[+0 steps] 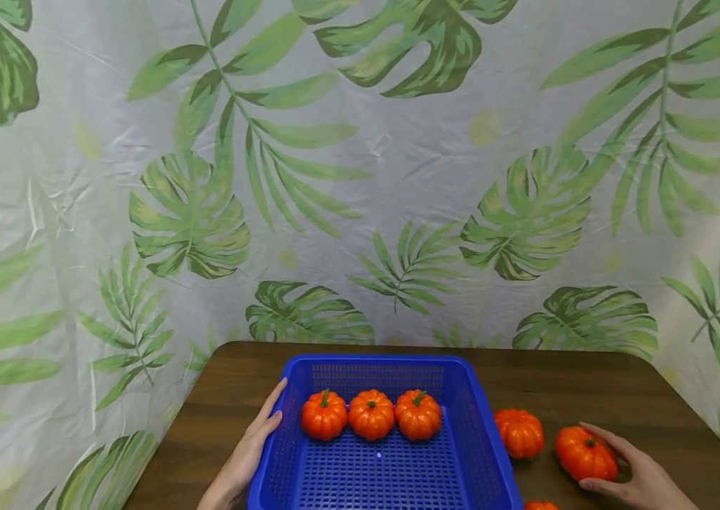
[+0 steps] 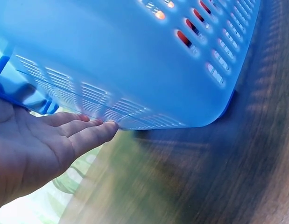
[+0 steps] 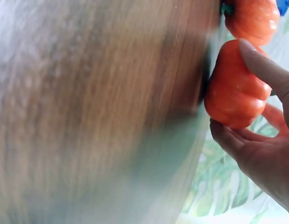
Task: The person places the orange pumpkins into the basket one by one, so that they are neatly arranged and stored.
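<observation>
A blue plastic basket (image 1: pixel 392 489) with slotted walls stands on the table, and three small orange toy pumpkins (image 1: pixel 371 415) sit in a row toward its far side. My left hand (image 1: pixel 248 448) rests against the basket's left side, its fingers (image 2: pixel 95 138) fairly straight along the outer wall. To the right of the basket, my right hand (image 1: pixel 637 471) holds another orange pumpkin (image 1: pixel 585 453) between thumb and fingers. In the right wrist view the thumb lies on one side of this pumpkin (image 3: pixel 237 88) and the fingers on the opposite side.
Between the basket and my right hand lies another pumpkin (image 1: pixel 519 433). Part of one more pumpkin (image 1: pixel 540 506) shows at the bottom edge of the head view. The dark wooden table (image 1: pixel 564 382) ends at a leaf-patterned curtain (image 1: pixel 411 177) behind it.
</observation>
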`<act>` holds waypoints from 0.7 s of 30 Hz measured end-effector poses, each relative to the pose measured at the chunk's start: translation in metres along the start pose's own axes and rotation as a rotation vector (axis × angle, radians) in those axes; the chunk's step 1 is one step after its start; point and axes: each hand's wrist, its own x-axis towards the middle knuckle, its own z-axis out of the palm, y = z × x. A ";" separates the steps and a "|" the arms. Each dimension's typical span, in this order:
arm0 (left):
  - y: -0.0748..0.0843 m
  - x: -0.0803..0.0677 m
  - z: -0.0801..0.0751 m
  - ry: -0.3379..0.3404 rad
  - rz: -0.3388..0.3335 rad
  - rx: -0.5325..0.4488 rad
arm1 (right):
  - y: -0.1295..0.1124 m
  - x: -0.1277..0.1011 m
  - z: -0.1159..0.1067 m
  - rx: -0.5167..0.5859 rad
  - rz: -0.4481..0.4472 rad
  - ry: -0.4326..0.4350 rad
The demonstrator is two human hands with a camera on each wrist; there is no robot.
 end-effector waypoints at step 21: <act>-0.001 0.001 0.002 0.025 0.011 -0.005 | -0.033 0.022 -0.023 0.099 0.174 -0.034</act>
